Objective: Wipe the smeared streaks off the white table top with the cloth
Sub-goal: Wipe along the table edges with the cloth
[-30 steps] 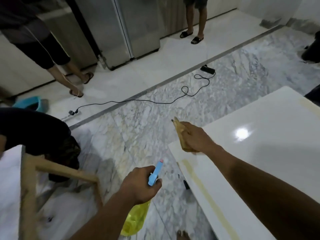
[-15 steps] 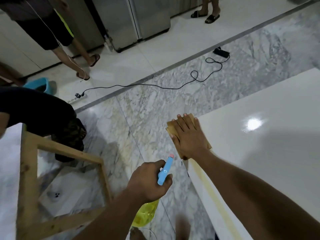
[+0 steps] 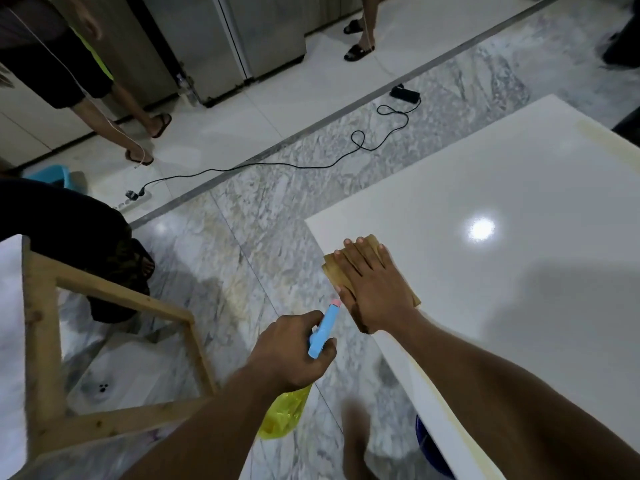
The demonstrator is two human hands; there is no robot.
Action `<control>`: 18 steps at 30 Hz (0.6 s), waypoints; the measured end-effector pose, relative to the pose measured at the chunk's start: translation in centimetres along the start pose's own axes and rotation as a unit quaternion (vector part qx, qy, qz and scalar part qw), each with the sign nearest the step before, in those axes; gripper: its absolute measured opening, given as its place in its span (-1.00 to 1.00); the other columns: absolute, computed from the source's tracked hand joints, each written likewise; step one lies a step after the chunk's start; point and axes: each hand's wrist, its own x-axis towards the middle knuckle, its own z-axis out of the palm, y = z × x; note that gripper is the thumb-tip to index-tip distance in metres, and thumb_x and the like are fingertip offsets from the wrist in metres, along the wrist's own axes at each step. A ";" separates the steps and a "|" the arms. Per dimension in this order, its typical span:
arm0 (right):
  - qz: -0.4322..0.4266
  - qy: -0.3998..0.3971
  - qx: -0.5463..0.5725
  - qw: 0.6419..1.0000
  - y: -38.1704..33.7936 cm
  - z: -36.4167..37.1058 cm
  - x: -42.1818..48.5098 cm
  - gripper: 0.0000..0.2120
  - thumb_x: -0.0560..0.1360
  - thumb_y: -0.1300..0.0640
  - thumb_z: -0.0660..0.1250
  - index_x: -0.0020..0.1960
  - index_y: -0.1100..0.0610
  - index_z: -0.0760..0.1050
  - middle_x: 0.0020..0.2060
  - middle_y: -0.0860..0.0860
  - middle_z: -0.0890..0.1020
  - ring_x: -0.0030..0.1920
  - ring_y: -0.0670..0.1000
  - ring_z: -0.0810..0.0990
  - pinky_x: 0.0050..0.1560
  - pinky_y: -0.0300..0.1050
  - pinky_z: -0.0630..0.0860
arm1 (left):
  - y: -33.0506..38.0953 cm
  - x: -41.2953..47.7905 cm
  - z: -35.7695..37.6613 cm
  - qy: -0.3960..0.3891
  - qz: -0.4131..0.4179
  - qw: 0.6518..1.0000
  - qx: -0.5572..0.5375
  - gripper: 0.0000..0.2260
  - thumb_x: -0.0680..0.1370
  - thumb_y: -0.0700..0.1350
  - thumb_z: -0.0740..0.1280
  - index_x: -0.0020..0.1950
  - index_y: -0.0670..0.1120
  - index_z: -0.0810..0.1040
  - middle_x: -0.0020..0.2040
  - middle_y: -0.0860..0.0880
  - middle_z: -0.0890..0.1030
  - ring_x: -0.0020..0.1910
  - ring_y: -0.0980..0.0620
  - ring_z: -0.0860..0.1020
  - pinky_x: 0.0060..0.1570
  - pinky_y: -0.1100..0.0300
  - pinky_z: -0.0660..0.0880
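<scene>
The tan cloth lies flat on the white worktop, folded into a rough rectangle whose long axis runs from the near right, by the wrist, away to the far left toward the worktop's left corner. The right hand presses it down with an open, flat grip, fingers straight and together, pointing away along that same axis; cloth shows beyond the fingertips, to their left, and at the heel of the palm on the right.

Left of that grip and nearer the person, off the worktop, the left hand is closed around a spray bottle, its blue head aimed up toward the cloth and its yellow body hanging below the fist over the marble floor.

The cloth sits just inside the worktop's left edge, near the corner. Right of and beyond the grip the glossy surface is open, with a bright lamp reflection. A pale yellowish streak runs along the near left edge behind the wrist. A wooden frame stands well left, across the floor.
</scene>
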 end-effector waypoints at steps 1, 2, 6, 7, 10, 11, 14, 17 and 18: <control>0.002 0.001 -0.003 1.000 -0.1 0.0 -1.4 -0.38 0.62 -0.18 -0.06 0.60 0.09 0.12 0.60 0.09 0.15 0.60 0.17 0.02 0.53 0.25 0.05 | 0.3 -0.9 0.3 -0.001 0.005 1.000 0.004 -0.70 0.48 0.23 0.29 -0.06 0.01 0.52 -0.37 -0.04 0.53 -0.45 0.00 0.43 -0.31 0.08 0.50; 0.005 0.002 -0.004 1.000 -0.2 0.1 -2.9 -0.38 0.62 -0.19 -0.06 0.60 0.08 0.12 0.60 0.09 0.15 0.60 0.17 0.02 0.54 0.25 0.04 | 0.7 -2.0 0.7 -0.003 0.010 1.000 0.008 -0.69 0.47 0.24 0.29 -0.06 0.01 0.52 -0.36 -0.04 0.54 -0.44 0.01 0.44 -0.30 0.07 0.50; 0.020 0.001 -0.003 1.000 -0.7 0.7 -9.3 -0.37 0.62 -0.21 -0.05 0.60 0.07 0.12 0.60 0.07 0.14 0.61 0.15 0.00 0.55 0.24 0.03 | 1.9 -7.0 2.6 0.001 0.030 0.999 0.026 -0.69 0.47 0.24 0.27 -0.05 0.01 0.53 -0.35 -0.06 0.56 -0.38 -0.06 0.53 -0.31 0.07 0.47; 0.023 0.000 -0.007 1.000 -0.9 0.9 -11.1 -0.36 0.62 -0.22 -0.04 0.61 0.06 0.11 0.60 0.07 0.13 0.61 0.14 -0.01 0.55 0.24 0.03 | 2.2 -8.4 3.1 0.004 0.036 0.999 0.027 -0.69 0.47 0.24 0.28 -0.06 0.02 0.53 -0.35 -0.06 0.55 -0.38 -0.06 0.53 -0.32 0.07 0.46; 0.030 -0.002 -0.019 0.999 -1.1 1.2 -15.8 -0.37 0.61 -0.21 -0.02 0.61 0.04 0.09 0.61 0.05 0.13 0.61 0.12 0.00 0.56 0.21 0.02 | 3.1 -12.6 4.9 0.005 0.044 0.999 0.030 -0.71 0.48 0.23 0.28 -0.06 0.01 0.53 -0.36 -0.05 0.54 -0.39 -0.06 0.51 -0.31 0.03 0.47; 0.032 -0.005 -0.023 0.999 -1.1 1.1 -17.3 -0.37 0.61 -0.21 -0.04 0.61 0.03 0.09 0.61 0.04 0.13 0.61 0.11 0.01 0.56 0.21 0.02 | 3.4 -13.9 5.5 0.003 0.042 0.999 0.028 -0.71 0.48 0.23 0.28 -0.06 0.02 0.53 -0.36 -0.05 0.54 -0.40 -0.06 0.51 -0.31 0.02 0.48; 0.038 -0.012 -0.027 0.999 -1.0 1.1 -22.2 -0.37 0.61 -0.23 -0.08 0.61 0.01 0.09 0.61 0.02 0.13 0.61 0.09 0.01 0.55 0.19 0.03 | 4.5 -17.8 7.6 -0.014 0.036 0.999 0.021 -0.70 0.48 0.24 0.28 -0.04 0.03 0.53 -0.35 -0.04 0.55 -0.39 -0.05 0.52 -0.27 -0.01 0.52; 0.048 -0.012 -0.018 0.999 -0.9 1.3 -28.3 -0.37 0.61 -0.23 -0.04 0.61 0.01 0.09 0.61 0.02 0.13 0.61 0.08 -0.01 0.55 0.20 0.04 | 6.5 -21.5 10.1 -0.034 0.036 0.998 0.031 -0.68 0.48 0.24 0.27 -0.03 0.02 0.54 -0.31 -0.06 0.59 -0.35 -0.06 0.55 -0.24 -0.01 0.52; 0.051 -0.013 -0.016 0.998 -0.8 1.4 -30.0 -0.37 0.61 -0.23 -0.04 0.61 0.01 0.08 0.61 0.01 0.12 0.61 0.07 -0.02 0.56 0.19 0.03 | 7.0 -22.4 11.0 -0.037 0.041 0.998 0.032 -0.68 0.47 0.25 0.27 -0.03 0.02 0.54 -0.32 -0.06 0.59 -0.35 -0.06 0.56 -0.24 0.00 0.52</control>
